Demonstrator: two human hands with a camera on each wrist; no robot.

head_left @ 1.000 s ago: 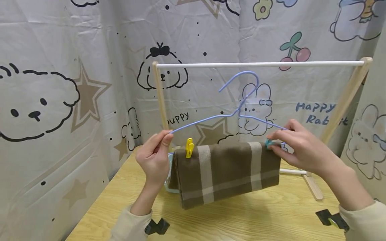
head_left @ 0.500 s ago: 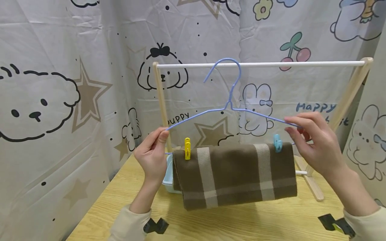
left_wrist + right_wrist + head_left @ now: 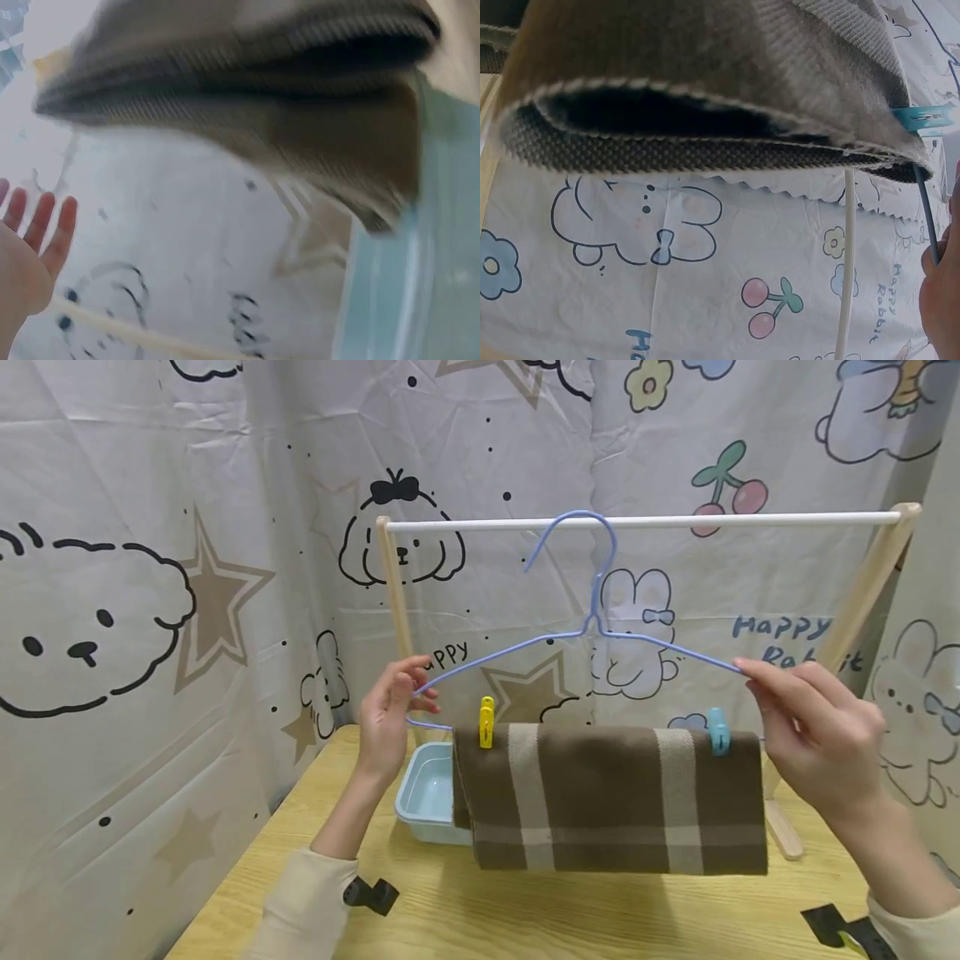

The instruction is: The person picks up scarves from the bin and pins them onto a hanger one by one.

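Note:
A blue wire hanger [image 3: 595, 602] is held up in the head view, its hook overlapping the rack's top bar. Over its lower wire hangs a folded brown cloth with pale stripes [image 3: 592, 810]. A yellow clothespin [image 3: 487, 723] clips the cloth's left top edge, and a light blue clothespin [image 3: 718, 732] its right. My right hand [image 3: 825, 735] pinches the hanger's right shoulder between thumb and fingers. At the left end, my left hand [image 3: 384, 718] has loosened, its fingers extended behind the wire. The left wrist view shows those fingers [image 3: 60, 232] spread and holding nothing.
Behind the hanger stands a wooden rack with a white top bar [image 3: 465, 525]. A light blue plastic basin [image 3: 408, 814] sits on the wood-grain table [image 3: 360, 910], partly covered by the cloth. A printed curtain [image 3: 247, 760] encloses the back and sides.
My right hand has let go of the blue clothespin and moved outward to the hanger's shoulder. The hanger has risen, levelled and shifted right lately. My left hand has released its pinch.

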